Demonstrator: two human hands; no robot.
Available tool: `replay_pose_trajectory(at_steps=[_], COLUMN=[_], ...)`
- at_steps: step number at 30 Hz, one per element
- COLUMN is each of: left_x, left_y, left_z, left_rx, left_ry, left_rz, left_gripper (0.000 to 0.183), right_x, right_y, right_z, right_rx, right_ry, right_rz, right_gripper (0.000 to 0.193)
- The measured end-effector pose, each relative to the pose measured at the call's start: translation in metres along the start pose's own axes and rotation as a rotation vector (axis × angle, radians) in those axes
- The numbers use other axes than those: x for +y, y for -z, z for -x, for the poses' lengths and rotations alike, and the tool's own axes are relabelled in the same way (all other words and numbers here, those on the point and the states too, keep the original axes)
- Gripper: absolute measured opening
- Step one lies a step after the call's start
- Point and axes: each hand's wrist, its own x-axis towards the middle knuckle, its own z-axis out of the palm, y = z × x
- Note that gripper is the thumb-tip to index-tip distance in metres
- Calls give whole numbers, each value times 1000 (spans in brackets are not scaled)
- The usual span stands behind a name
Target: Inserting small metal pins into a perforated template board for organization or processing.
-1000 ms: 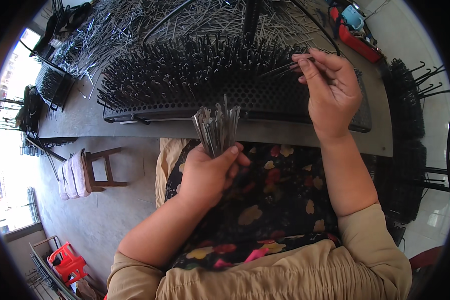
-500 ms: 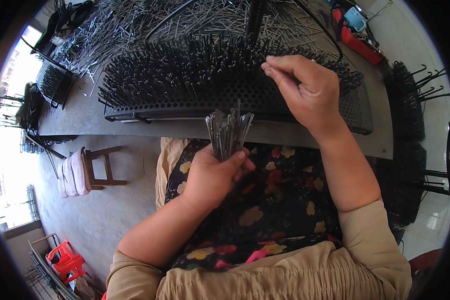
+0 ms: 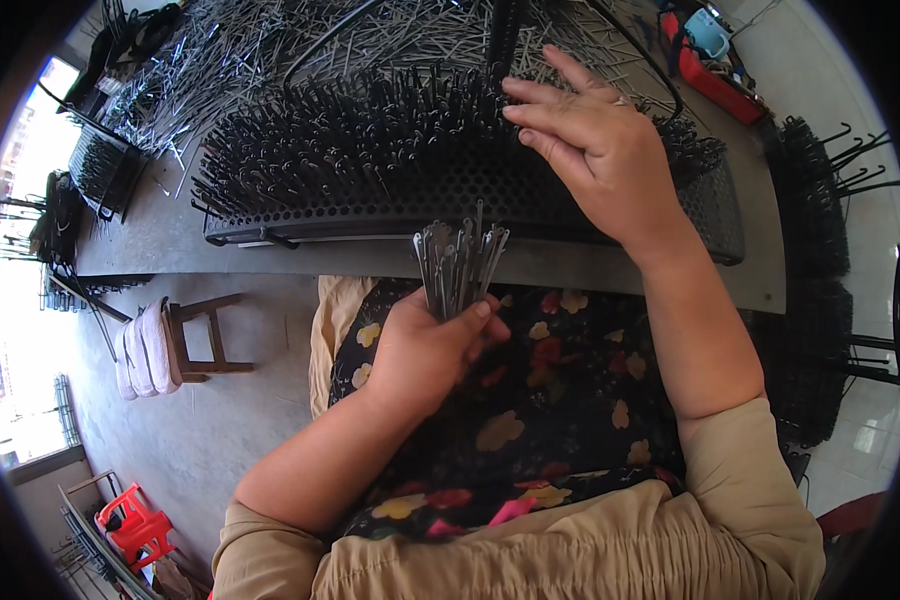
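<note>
My left hand [image 3: 417,348] is closed around a bundle of thin metal rods [image 3: 457,265], held upright over my lap, with small flattened or looped ends fanning out at the top. In front of it stands a black perforated rack [image 3: 500,192], packed with upright dark rods [image 3: 330,140] whose tips are hooked. Above the rack's right part is my right hand [image 3: 608,150], its fingers spread apart. Nothing shows between them, and the fingertips are close to the standing rods; whether they touch cannot be made out.
Loose metal rods [image 3: 260,50] lie heaped across the back of the table. A red tray with a light blue cup [image 3: 708,35] is at the far right. A wooden stool [image 3: 205,335] stands at left, a red plastic stool [image 3: 138,525] below it. Hooked racks [image 3: 815,210] line the right side.
My right hand has gone from pinched fingertips to spread fingers and shifted slightly up and left. My left hand and its bundle have stayed in place.
</note>
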Motion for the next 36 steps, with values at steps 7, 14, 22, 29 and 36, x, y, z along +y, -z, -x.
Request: replay_pose_trajectory(at_steps=[7, 14, 22, 29, 36], left_x=[-3, -3, -6, -16, -18], left_y=[-1, -3, 0, 18, 41], left_z=[5, 4, -2, 8, 32], left_rx=[-109, -156, -90, -189, -331], left_ry=[-79, -60, -8, 83, -109], left_rz=[97, 19, -83, 106, -296], left_gripper=[10, 14, 18, 17, 12], right_x=[-43, -25, -7, -8, -4], right_y=[17, 27, 16, 16, 19], right_z=[11, 10, 7, 0, -2], right_rx=[-336, -154, 265, 172, 138], right_ry=[-793, -890, -254, -245, -156], right_rz=[-775, -1012, -315, -354, -351], right_gripper=[18, 12, 15, 13, 13])
